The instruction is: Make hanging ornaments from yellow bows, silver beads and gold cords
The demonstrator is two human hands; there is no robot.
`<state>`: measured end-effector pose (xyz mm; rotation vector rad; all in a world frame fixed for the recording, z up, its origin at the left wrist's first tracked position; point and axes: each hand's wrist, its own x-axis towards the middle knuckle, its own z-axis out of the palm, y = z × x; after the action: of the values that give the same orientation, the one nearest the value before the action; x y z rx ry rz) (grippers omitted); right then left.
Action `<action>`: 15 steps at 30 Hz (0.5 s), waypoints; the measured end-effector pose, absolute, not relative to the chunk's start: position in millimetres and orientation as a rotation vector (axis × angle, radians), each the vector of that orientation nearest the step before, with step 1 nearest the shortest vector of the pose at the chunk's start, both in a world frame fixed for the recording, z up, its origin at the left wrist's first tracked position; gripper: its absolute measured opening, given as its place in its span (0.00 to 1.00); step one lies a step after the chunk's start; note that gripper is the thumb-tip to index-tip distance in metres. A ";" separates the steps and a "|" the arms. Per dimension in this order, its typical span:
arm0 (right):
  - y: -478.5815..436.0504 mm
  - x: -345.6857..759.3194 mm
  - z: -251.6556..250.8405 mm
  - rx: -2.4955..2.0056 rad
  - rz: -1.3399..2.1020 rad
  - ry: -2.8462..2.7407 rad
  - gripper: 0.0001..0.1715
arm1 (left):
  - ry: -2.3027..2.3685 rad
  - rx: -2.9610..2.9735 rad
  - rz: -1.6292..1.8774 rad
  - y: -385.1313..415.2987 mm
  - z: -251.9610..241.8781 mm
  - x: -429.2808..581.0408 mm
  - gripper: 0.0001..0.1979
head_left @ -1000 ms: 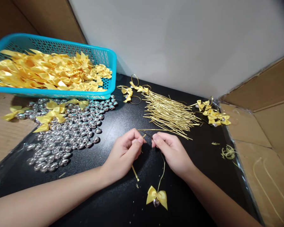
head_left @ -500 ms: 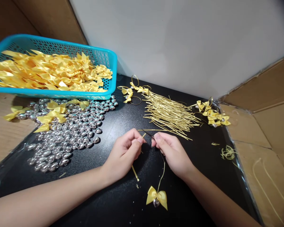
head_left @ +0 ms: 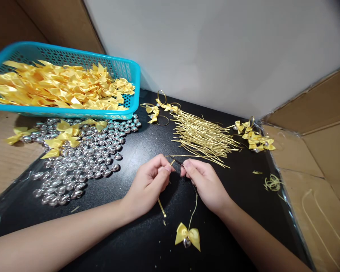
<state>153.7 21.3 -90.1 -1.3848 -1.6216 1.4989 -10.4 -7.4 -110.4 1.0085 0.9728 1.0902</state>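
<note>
My left hand (head_left: 149, 185) and my right hand (head_left: 206, 185) meet over the black mat (head_left: 147, 241), each pinching an end of a thin gold wire (head_left: 193, 211). The wire runs down from my fingers to a yellow ribbon bow (head_left: 187, 236) with a small silver bead at its knot, lying near the front edge. A short gold wire end (head_left: 162, 207) sticks out below my left hand. Just beyond my fingertips lies a pile of gold wires (head_left: 202, 138).
A heap of silver heart beads (head_left: 82, 156) with a few loose bows spreads at the left. A blue basket (head_left: 65, 112) full of yellow bows stands at the back left. Finished bows (head_left: 255, 138) lie at the right, others (head_left: 158, 107) by the wall. Cardboard flaps border both sides.
</note>
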 end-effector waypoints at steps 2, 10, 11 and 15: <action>21.1 154.0 -90.2 -1.389 1.496 -1.621 0.26 | 0.972 1.013 1.090 -7.7 -110.9 -10.9 0.15; 21.7 154.6 -87.3 -1.390 1.484 -1.645 0.25 | 0.982 1.017 1.081 -8.6 -110.8 -11.3 0.14; 21.6 154.4 -87.6 -1.389 1.479 -1.648 0.25 | 0.983 1.018 1.079 -8.4 -110.4 -11.1 0.14; 20.0 152.8 -88.6 -1.394 1.457 -1.654 0.24 | 0.989 1.023 1.077 -7.8 -109.7 -10.2 0.14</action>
<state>152.8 20.0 -88.6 -1.3935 -1.6535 1.4570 -10.2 -7.8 -109.7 1.0231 0.9887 1.0769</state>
